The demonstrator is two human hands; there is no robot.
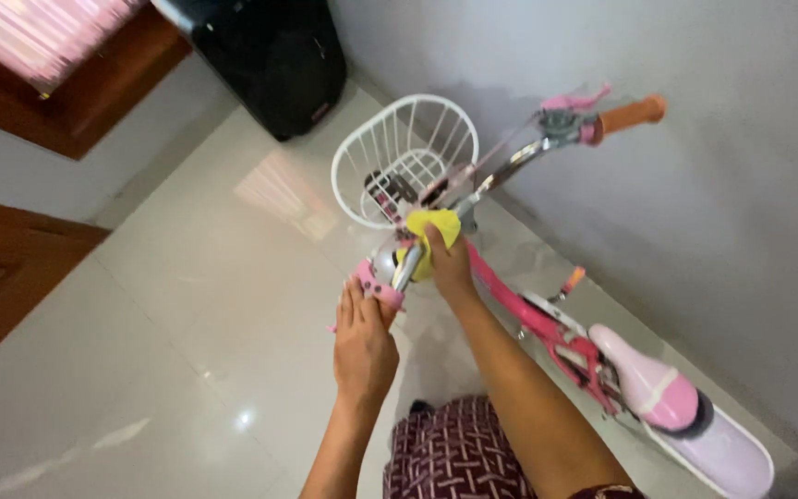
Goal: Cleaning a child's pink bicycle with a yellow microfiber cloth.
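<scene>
A small pink children's bicycle (547, 323) stands beside a grey wall. It has a white wire basket (404, 157) at the front, a chrome handlebar (510, 166) with an orange grip (630, 114) at the far end, and a pale pink saddle (653, 383). My right hand (450, 263) presses a yellow cloth (431, 231) around the handlebar near the stem. My left hand (362, 346) is closed on the near handlebar end by its pink brake lever (376, 285).
A black speaker box (270, 55) stands in the far corner. A dark wooden window frame (66, 102) and wooden door (2, 286) are at the left. The floor is glossy white tile (168, 323). My patterned clothing (454, 453) shows below.
</scene>
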